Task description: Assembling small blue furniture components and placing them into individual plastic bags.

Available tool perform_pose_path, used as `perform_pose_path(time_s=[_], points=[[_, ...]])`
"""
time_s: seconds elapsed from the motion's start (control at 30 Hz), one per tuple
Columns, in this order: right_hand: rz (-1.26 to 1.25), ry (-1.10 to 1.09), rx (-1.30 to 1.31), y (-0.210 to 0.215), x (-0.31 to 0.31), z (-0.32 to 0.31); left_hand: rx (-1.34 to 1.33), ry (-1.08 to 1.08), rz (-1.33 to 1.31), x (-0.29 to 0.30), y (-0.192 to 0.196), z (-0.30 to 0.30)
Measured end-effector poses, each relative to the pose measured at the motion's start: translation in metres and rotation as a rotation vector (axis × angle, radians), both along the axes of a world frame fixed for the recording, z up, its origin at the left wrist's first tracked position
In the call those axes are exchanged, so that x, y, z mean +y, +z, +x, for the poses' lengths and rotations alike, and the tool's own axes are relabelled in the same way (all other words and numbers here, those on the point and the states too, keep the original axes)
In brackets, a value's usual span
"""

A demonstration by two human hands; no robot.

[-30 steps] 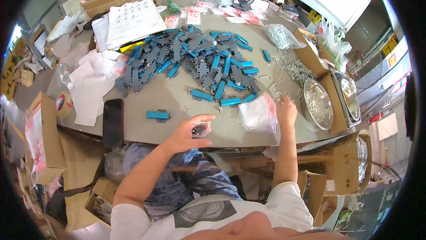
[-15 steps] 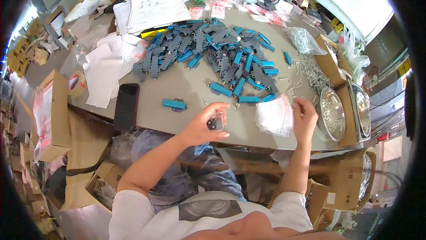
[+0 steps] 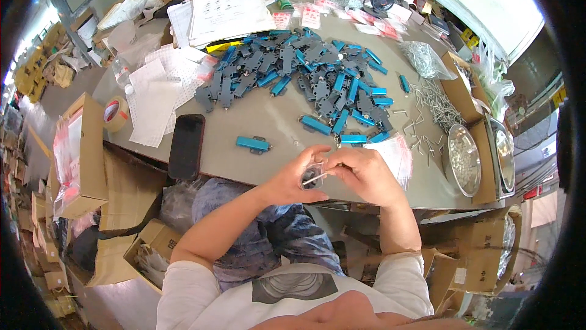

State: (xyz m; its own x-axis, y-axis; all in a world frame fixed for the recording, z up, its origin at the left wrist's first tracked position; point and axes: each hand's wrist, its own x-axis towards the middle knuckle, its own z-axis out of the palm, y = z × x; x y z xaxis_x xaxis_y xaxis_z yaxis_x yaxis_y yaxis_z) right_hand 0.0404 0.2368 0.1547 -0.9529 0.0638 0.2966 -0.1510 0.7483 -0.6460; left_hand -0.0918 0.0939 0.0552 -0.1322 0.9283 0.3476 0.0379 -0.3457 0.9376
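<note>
My left hand [image 3: 292,179] holds a small clear plastic bag [image 3: 313,170] with its mouth spread and dark small parts inside. At the bag's mouth, my right hand [image 3: 371,177] pinches a thin metal rod [image 3: 315,179], its far end reaching into the opening. The rod looks like the bent hex keys [image 3: 436,105] heaped at the right. Partly behind my right hand lies a stack of clear bags [image 3: 400,154]. One blue-and-grey latch-like piece [image 3: 253,144] rests alone to the left of my hands. Beyond them spreads a big pile of such pieces [image 3: 268,61].
A black phone [image 3: 187,147] lies at the near left, beside paper sheets [image 3: 146,104] and a tape roll [image 3: 115,114]. To the right stand a metal bowl [image 3: 467,192] of small pale parts and an open carton [image 3: 485,174]. Papers [image 3: 229,16] are stacked at the back.
My right hand has moved left from beside the bag stack to the bag in my left hand, bringing the thin metal rod to its mouth. The whole view has shifted slightly.
</note>
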Motion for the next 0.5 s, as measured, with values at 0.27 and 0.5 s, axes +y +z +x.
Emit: perform_pose_path(time_s=[0.27,0.5], points=[[-0.129,-0.015,-0.084,-0.004,0.002,-0.01,0.02,-0.051,0.013,0.006,-0.003,0.001],[0.11,-0.141,0.138,-0.008,-0.008,-0.004,-0.016,-0.051,0.027,0.008,-0.009,0.003]])
